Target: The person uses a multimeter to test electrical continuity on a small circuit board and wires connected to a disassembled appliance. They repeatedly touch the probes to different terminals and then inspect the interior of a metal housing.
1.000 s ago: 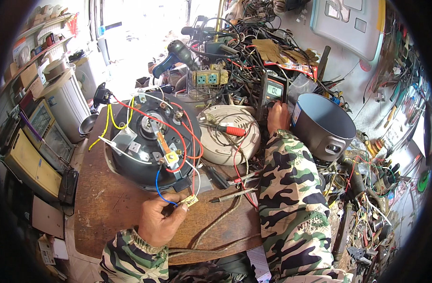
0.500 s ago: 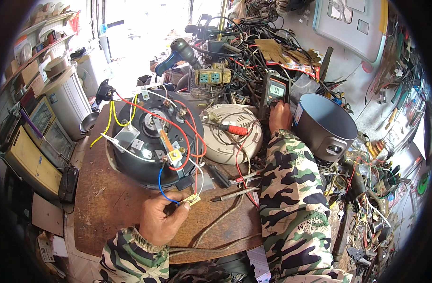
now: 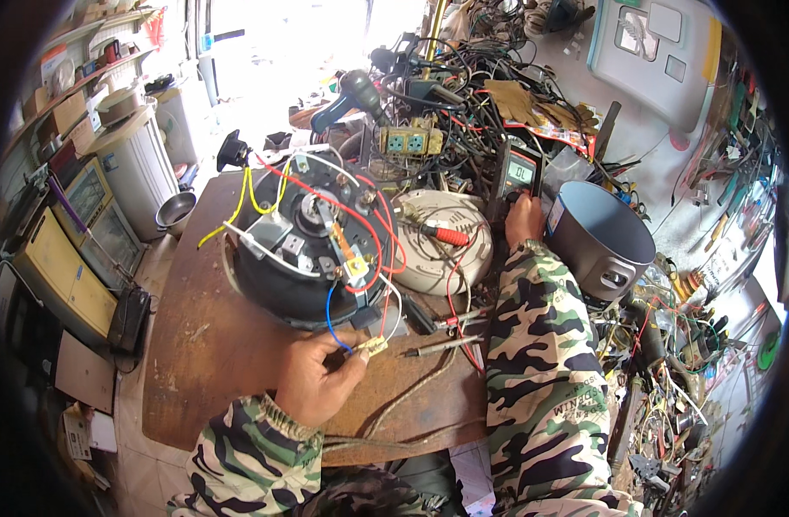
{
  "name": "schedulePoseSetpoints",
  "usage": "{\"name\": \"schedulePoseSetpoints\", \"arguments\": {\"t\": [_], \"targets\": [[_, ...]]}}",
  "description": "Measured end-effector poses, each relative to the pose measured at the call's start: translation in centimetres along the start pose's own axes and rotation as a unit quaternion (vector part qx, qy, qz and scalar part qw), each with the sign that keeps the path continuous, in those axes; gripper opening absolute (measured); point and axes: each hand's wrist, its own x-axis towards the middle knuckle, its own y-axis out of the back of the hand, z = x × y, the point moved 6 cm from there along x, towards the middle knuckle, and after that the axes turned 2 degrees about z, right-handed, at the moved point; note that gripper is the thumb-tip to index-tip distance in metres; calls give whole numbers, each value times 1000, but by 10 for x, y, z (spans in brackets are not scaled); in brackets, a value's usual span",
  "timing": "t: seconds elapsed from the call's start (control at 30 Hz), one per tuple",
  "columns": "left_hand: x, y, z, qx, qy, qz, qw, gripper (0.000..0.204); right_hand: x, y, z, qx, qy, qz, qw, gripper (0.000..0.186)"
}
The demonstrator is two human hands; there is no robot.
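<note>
At the front of the wooden table, my left hand [image 3: 321,383] pinches a small yellowish circuit board [image 3: 373,343] with blue, white and red wires running to an upturned black appliance base [image 3: 274,284]. That base carries metal brackets, coloured wires and a black socket piece [image 3: 233,151]. Farther right, my right hand [image 3: 523,222] has its fingers closed at the dial of an upright dark multimeter [image 3: 520,169] with a lit display. Between the two lies a cream round cover [image 3: 420,276] with cables and a red-handled probe [image 3: 446,234] on it.
A grey metal pot [image 3: 599,241] stands right of my right hand. Behind are a glue-gun-like blue tool [image 3: 334,108], a socket block [image 3: 409,140], gloves [image 3: 511,102] and heaped cables. Loose wires and tools [image 3: 670,388] crowd the right; appliances [image 3: 67,284] line the left.
The whole view has shifted, with table, appliance and both hands appearing slightly farther right. My hands keep the same grips on the board and multimeter.
</note>
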Motion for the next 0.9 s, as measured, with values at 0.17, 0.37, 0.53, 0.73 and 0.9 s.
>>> {"name": "schedulePoseSetpoints", "arguments": {"t": [0.17,0.37,0.53,0.73,0.9], "targets": [[3,1,-1,16,-32,-7,999,15,-5,38,-22,123,131,-16,984,24],[6,3,-10,-2,-49,0,999,19,-38,132,-74,188,64,-228,953,29],[8,-1,-14,-32,-77,5,997,18,-119,156,-95,160,295,-352,874,34],[14,0,-23,31,-95,-27,995,22,-175,160,-109,79,356,-306,880,55],[14,-3,-26,43,-91,-34,994,24,-178,163,-113,62,368,-263,890,32]]}}
